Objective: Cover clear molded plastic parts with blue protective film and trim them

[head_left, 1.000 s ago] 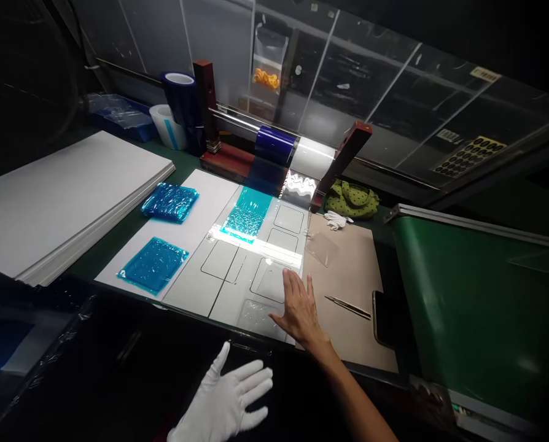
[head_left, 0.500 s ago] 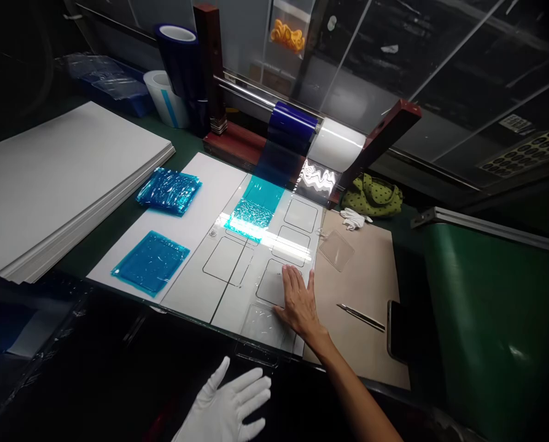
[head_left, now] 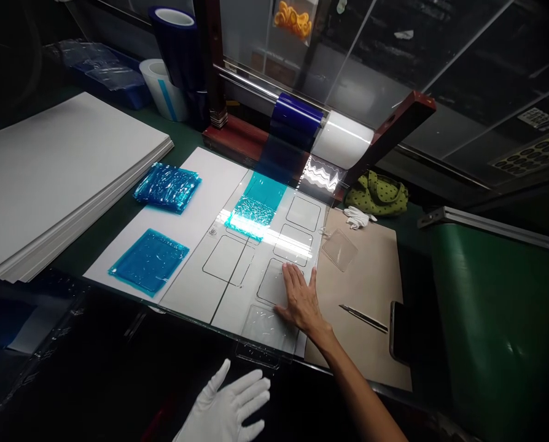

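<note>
My right hand (head_left: 301, 301), bare, lies with fingers spread on the white sheet (head_left: 186, 304) printed with black rounded outlines, over one of those outlines. Close below it sits a clear square plate (head_left: 268, 328) near the table's front edge. In front of that edge my left hand (head_left: 231, 405), in a white glove, hovers palm up with its fingers apart and nothing in it. A strip of teal film (head_left: 251, 209) runs down over the sheet from a dark blue roll (head_left: 296, 116). Beside it hangs a clear film from a white roll (head_left: 343, 138).
At left are a thick stack of white sheets (head_left: 67, 178), a pile of blue film-covered pieces (head_left: 168, 186) and a single blue piece (head_left: 149, 262). Brown board (head_left: 371, 270) at right carries another clear square (head_left: 339, 250), a slim pen-like tool (head_left: 363, 318) and a phone (head_left: 398, 331).
The camera view has shifted slightly. Both hands keep nearly the same pose and place, and nothing on the table has visibly moved.
</note>
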`<state>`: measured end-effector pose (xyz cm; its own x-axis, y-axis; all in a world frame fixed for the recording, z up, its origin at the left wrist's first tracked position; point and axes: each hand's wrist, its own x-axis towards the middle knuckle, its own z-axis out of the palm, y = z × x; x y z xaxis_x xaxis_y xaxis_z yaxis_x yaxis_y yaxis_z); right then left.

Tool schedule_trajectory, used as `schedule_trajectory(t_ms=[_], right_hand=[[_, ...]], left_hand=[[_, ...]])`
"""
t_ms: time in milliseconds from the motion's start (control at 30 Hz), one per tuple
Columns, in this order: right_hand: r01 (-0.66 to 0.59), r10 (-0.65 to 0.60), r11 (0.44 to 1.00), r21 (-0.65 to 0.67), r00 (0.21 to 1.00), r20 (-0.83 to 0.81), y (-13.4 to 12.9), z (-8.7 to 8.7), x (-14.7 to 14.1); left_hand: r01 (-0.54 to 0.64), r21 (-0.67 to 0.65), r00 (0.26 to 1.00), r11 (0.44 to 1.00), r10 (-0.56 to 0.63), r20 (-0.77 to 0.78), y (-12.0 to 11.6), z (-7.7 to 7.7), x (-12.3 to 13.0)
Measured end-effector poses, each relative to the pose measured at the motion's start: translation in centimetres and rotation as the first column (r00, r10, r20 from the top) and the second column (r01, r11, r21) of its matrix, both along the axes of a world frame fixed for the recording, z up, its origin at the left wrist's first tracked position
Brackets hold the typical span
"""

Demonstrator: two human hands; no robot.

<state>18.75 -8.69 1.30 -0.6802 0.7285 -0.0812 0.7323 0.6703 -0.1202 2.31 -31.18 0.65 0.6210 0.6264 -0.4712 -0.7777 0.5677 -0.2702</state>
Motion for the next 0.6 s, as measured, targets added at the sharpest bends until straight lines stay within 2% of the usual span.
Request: schedule_trajectory(t_ms=[100,167,267,333,367,467,533,600], right_hand=[[0.005,-0.009,0.998,-0.06,0.997,-0.081,-0.2,1.3,0.4],[0.027,-0.054,0.991,-0.133,0.978,-0.2,-0.5,2.7,1.2],[0.118,-0.222,0.957,-0.266,0.887,-0.405,-1.1,4.4,4.0],[0.245,-0.37,0.918,-0.313,0.816,-0.445,-1.7,4.4,7.1],[0.336,-0.443,0.89,-0.307,0.795,-0.415,-2.2,4.1,8.9],[0.606,-0.625,0.781,-0.152,0.748,-0.223,-3.9,2.3,14.4],[0.707,-0.702,0.707,0.003,0.703,-0.111,-4.6,1.3,17.0],[0.76,-0.763,0.636,0.134,0.646,-0.04,-4.1,1.0,17.7]], left_hand=[[-0.016,0.036,1.0,0.999,0.015,0.027,0.2,0.2,0.0],[-0.013,0.048,0.999,0.999,0.012,0.037,0.2,0.3,0.0],[-0.013,0.051,0.999,0.999,0.012,0.032,0.0,0.1,0.1],[-0.036,0.051,0.999,0.998,0.034,0.035,-0.2,0.1,0.2],[-0.039,0.052,0.999,0.998,0.037,0.035,-0.3,0.1,0.3],[-0.019,0.053,1.0,0.998,0.019,0.001,-0.5,0.3,0.6],[0.023,0.056,0.999,0.998,-0.021,-0.041,-0.6,0.4,0.7],[0.052,0.077,0.997,0.996,-0.047,-0.063,-0.6,0.7,0.7]])
